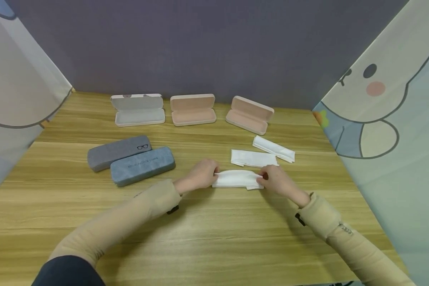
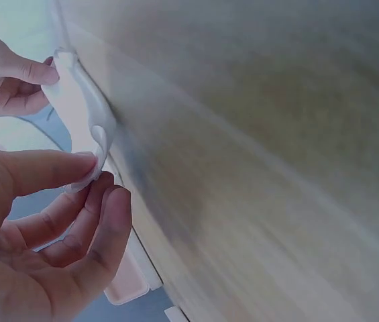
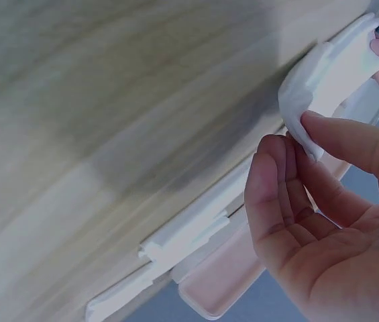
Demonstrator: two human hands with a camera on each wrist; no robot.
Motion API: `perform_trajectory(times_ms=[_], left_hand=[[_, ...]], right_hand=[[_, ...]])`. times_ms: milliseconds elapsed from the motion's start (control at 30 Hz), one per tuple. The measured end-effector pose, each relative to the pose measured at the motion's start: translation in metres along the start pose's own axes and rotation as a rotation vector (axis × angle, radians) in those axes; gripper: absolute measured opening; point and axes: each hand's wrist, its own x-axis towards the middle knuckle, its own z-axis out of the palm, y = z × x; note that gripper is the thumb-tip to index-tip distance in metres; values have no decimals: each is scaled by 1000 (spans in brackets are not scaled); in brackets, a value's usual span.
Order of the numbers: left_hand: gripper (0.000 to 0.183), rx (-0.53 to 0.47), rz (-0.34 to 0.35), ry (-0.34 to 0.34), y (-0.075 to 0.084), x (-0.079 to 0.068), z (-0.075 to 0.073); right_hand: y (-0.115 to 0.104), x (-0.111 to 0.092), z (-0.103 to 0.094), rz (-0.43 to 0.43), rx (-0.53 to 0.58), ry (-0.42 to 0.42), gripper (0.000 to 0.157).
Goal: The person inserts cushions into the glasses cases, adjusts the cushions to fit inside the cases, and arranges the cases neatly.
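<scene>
A folded white tissue [image 1: 237, 179] is stretched between both hands over the wooden table. My left hand [image 1: 202, 173] pinches its left end between thumb and fingertips, as the left wrist view shows close up on the tissue [image 2: 82, 111]. At the other end, my right hand [image 1: 277, 179] pinches the tissue with thumb and fingers; in the right wrist view that end of the tissue [image 3: 303, 87] curls up. Just behind it lie two more folded white tissues, a wider one [image 1: 252, 157] and a narrower one [image 1: 274, 149] farther right.
Along the back stand three opened glasses cases: a white one [image 1: 140, 116], a pink one [image 1: 194, 116] and another pink one [image 1: 248, 120] set at an angle. To the left, a closed grey case [image 1: 118, 151] lies against a closed blue case [image 1: 143, 167].
</scene>
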Motion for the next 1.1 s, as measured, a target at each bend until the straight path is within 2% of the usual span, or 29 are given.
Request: perform_trajectory(times_ms=[233, 500, 867, 1100], left_hand=[[17, -4, 22, 24, -4, -4, -6], [8, -20, 22, 45, -7, -10, -16], [10, -42, 15, 55, -4, -20, -45], [13, -26, -4, 76, -5, -22, -64]], right_hand=[[-6, 4, -7, -30, 24, -7, 16], [-13, 6, -19, -44, 26, 0, 19], [-26, 8, -41, -77, 24, 48, 20], [-36, 16, -52, -136, 2, 69, 17]])
